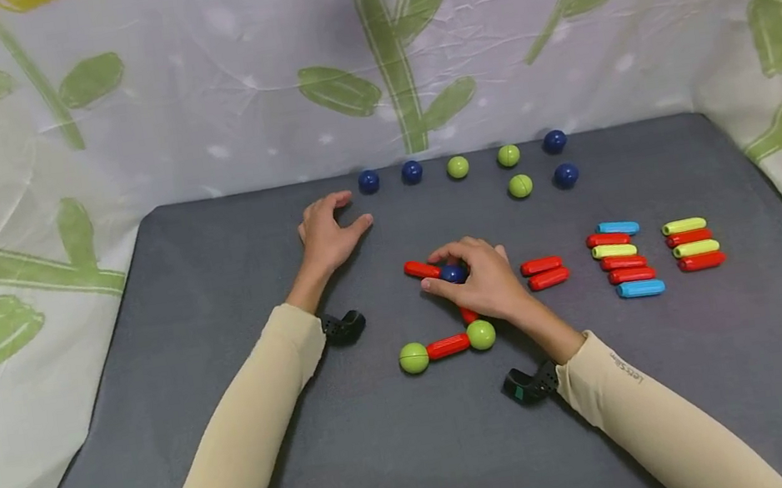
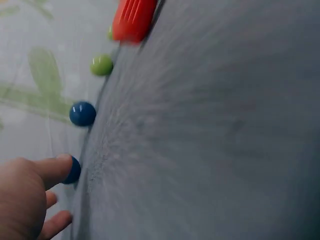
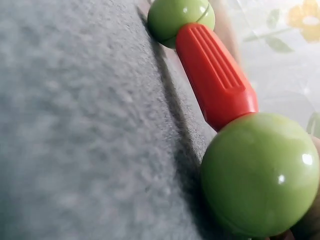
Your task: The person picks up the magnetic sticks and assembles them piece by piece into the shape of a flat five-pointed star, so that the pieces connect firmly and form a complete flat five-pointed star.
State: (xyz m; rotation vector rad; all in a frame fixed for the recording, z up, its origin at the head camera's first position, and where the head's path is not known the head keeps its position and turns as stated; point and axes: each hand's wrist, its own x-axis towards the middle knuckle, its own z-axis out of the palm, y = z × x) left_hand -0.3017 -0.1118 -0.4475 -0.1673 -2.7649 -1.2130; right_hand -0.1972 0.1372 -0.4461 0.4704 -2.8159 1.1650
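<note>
My right hand [image 1: 479, 277] pinches a blue ball [image 1: 453, 273] between thumb and fingers, above the middle of the table. One red rod [image 1: 422, 269] sticks out leftward from that ball; another red rod [image 1: 469, 315] shows below it, partly covered by the hand. This lower rod meets a green ball [image 1: 481, 335], which a red rod [image 1: 448, 346] links to a second green ball [image 1: 414, 358]. The right wrist view shows this link [image 3: 215, 75] close up. My left hand [image 1: 329, 232], empty with fingers spread, is just left of a loose blue ball [image 1: 369, 181].
Along the back edge lie another blue ball [image 1: 412, 172], green balls [image 1: 458, 167] and more balls in a loose row. Two red rods [image 1: 545, 272] lie right of my right hand. Farther right are two columns of blue [image 1: 641, 288], red and yellow rods [image 1: 684, 225]. A patterned curtain [image 1: 222, 75] hangs behind.
</note>
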